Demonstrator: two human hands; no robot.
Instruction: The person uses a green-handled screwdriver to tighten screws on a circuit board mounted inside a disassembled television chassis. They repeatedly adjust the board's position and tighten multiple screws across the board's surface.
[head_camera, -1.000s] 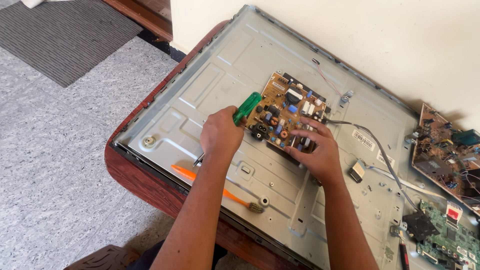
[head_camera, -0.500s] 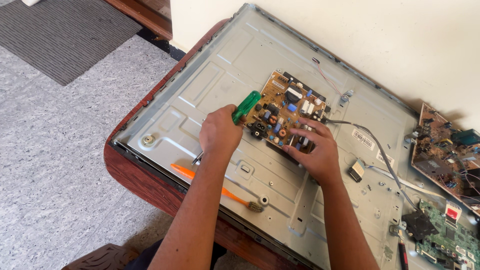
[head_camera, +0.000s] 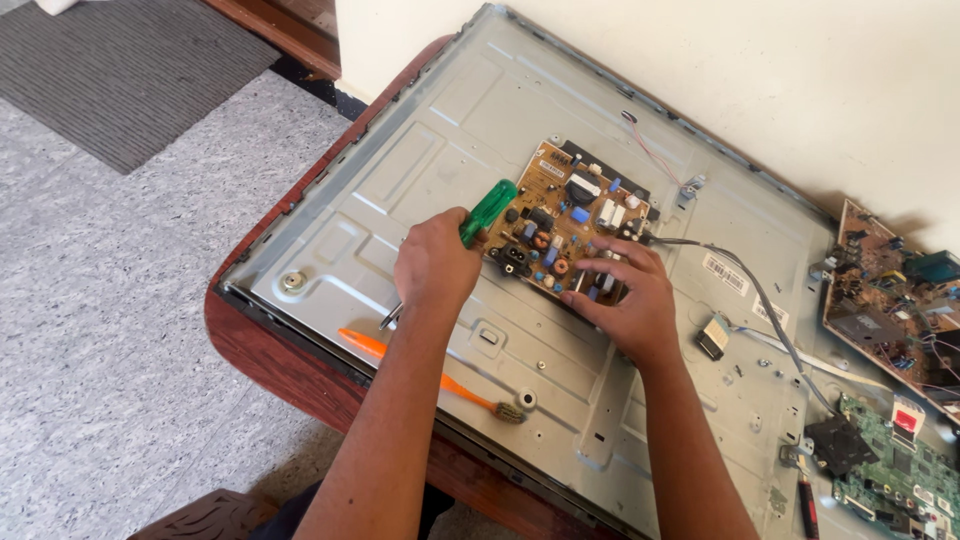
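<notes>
Right now we grip a green-handled screwdriver in our left hand, fingers curled tight round it, the handle jutting past the thumb toward the brown circuit board and the metal shaft poking out below the palm. Our right hand lies with fingers spread on the board's near edge, holding nothing. Below our left wrist an orange brush lies on the grey metal back panel, which rests on a wooden table.
</notes>
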